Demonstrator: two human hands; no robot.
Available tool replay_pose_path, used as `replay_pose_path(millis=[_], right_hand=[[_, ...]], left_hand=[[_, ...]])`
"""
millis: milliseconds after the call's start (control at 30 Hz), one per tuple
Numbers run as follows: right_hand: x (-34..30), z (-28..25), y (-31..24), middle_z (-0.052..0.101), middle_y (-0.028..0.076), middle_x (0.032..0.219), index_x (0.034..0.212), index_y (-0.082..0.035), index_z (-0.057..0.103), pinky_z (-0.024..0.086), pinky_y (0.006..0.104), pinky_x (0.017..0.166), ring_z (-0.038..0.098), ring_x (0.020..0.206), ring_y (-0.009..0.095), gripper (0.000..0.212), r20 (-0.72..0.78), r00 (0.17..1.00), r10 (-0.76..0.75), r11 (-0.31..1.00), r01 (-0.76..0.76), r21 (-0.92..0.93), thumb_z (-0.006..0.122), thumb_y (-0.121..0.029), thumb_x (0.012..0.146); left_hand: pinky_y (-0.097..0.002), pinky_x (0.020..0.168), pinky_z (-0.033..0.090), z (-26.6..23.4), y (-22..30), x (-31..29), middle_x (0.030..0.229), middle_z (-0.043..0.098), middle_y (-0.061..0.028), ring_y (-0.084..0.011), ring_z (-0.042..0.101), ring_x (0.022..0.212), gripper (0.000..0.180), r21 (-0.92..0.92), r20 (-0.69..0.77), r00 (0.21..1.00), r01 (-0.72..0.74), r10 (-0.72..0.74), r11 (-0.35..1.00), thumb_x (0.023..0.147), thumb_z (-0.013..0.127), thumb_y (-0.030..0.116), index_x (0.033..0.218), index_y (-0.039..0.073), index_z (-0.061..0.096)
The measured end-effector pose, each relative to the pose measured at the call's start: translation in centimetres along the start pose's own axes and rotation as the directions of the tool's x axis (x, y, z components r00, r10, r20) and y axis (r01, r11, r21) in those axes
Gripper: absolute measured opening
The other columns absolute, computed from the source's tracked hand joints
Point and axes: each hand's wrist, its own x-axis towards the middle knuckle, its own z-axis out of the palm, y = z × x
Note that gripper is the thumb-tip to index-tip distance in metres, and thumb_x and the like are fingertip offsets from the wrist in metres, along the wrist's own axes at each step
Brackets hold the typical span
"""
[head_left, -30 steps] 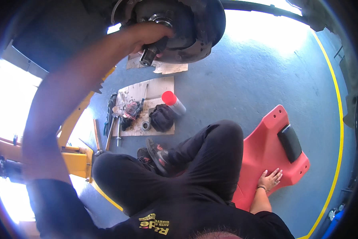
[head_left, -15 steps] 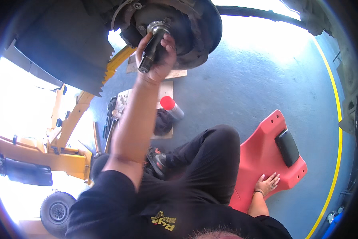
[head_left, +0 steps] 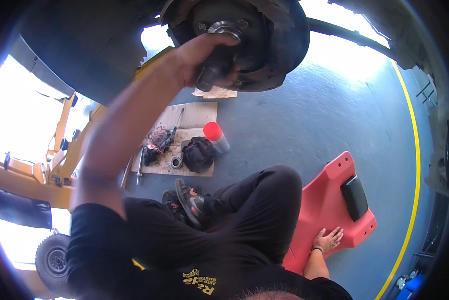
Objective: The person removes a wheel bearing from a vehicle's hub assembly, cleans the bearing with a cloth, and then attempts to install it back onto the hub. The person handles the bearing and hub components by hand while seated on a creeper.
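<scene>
At the top, a dark metal spindle (head_left: 213, 71) sticks out from the middle of a round wheel-hub backing plate (head_left: 269, 55). My left hand (head_left: 197, 56) is wrapped round the spindle, thumb side near its base, with some fingers hidden behind it. A shiny metal ring (head_left: 225, 29) encircles the spindle's base, just beyond my hand. At the lower right, my right hand (head_left: 328, 241) lies flat with fingers spread on a red mechanic's creeper (head_left: 317, 207). A black pad (head_left: 354, 197) is fixed on the creeper.
Cardboard (head_left: 199, 112) on the blue floor carries a spray can with a red cap (head_left: 213, 132), a dark cloth (head_left: 198, 154), a metal ring (head_left: 176, 162) and tools. A yellow lifting frame (head_left: 29, 185) stands left. A large dark curved panel (head_left: 84, 45) overhangs the upper left.
My left hand has changed from extended fingers beside the spindle to a wrapped grip with the wrist turned. The arm has swung left, uncovering the cardboard. My right hand stays on the creeper.
</scene>
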Motion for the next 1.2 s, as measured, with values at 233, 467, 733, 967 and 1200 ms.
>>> replay_pose_path(millis=[233, 467, 733, 967, 1200], right_hand=[[0.0, -0.4, -0.3, 0.021, 0.008, 0.168, 0.160, -0.011, 0.029, 0.020, 0.0535, 0.124, 0.019, 0.155, 0.030, 0.080, -0.014, 1.000, 0.015, 0.999, -0.015, 0.037, 0.060, -0.043, 0.094], [-0.1, -1.4, -0.5, 0.020, 0.007, 0.168, 0.160, -0.011, 0.029, 0.020, 0.0540, 0.124, 0.018, 0.156, 0.028, 0.080, 0.045, 0.999, 0.031, 0.998, -0.034, 0.058, 0.060, -0.042, 0.094], [-0.3, -2.7, -0.9, 0.020, 0.004, 0.168, 0.161, -0.013, 0.027, 0.020, 0.0513, 0.125, 0.018, 0.156, 0.026, 0.079, 0.097, 0.994, 0.053, 0.999, -0.054, 0.008, 0.057, -0.044, 0.095], [-0.2, -2.4, -1.0, 0.021, 0.003, 0.168, 0.161, -0.013, 0.026, 0.020, 0.0497, 0.125, 0.019, 0.155, 0.025, 0.079, 0.101, 0.993, 0.059, 0.998, -0.057, -0.023, 0.057, -0.045, 0.096], [-0.1, -2.0, -0.7, 0.022, 0.004, 0.167, 0.161, -0.014, 0.026, 0.021, 0.0502, 0.124, 0.020, 0.155, 0.025, 0.078, 0.070, 0.997, 0.032, 0.999, -0.029, -0.037, 0.057, -0.045, 0.096]], left_hand=[[-0.0354, 0.063, 0.064, 1.8, 2.3, 0.2, 0.088, 0.070, -0.0139, -0.0210, 0.072, 0.069, 0.040, 0.575, -0.211, 0.977, 0.142, -0.022, 0.806, 0.093, 0.067, 0.033, 0.116, 0.002, 0.056], [-0.0395, 0.067, 0.063, 0.0, -2.0, 0.9, 0.091, 0.067, -0.0163, -0.0257, 0.069, 0.074, 0.036, -0.419, 0.027, 0.995, -0.076, 0.096, 0.905, 0.100, 0.058, 0.033, 0.109, -0.001, 0.059], [-0.0410, 0.065, 0.062, 0.1, -3.8, 1.8, 0.088, 0.066, -0.0119, -0.0239, 0.067, 0.076, 0.034, -0.683, 0.262, 0.935, 0.005, 0.238, 0.730, 0.098, 0.058, 0.032, 0.103, -0.002, 0.062], [-0.0401, 0.062, 0.064, 2.0, 2.7, 0.3, 0.100, 0.069, -0.0146, -0.0248, 0.074, 0.083, 0.036, 0.656, -0.168, 0.984, 0.069, 0.057, 0.752, 0.095, 0.063, 0.033, 0.109, 0.000, 0.064], [-0.0368, 0.067, 0.063, 1.2, 1.5, 0.5, 0.098, 0.068, -0.0147, -0.0237, 0.072, 0.081, 0.040, 0.329, -0.201, 0.980, 0.078, -0.011, 0.941, 0.094, 0.065, 0.033, 0.116, 0.000, 0.060]])
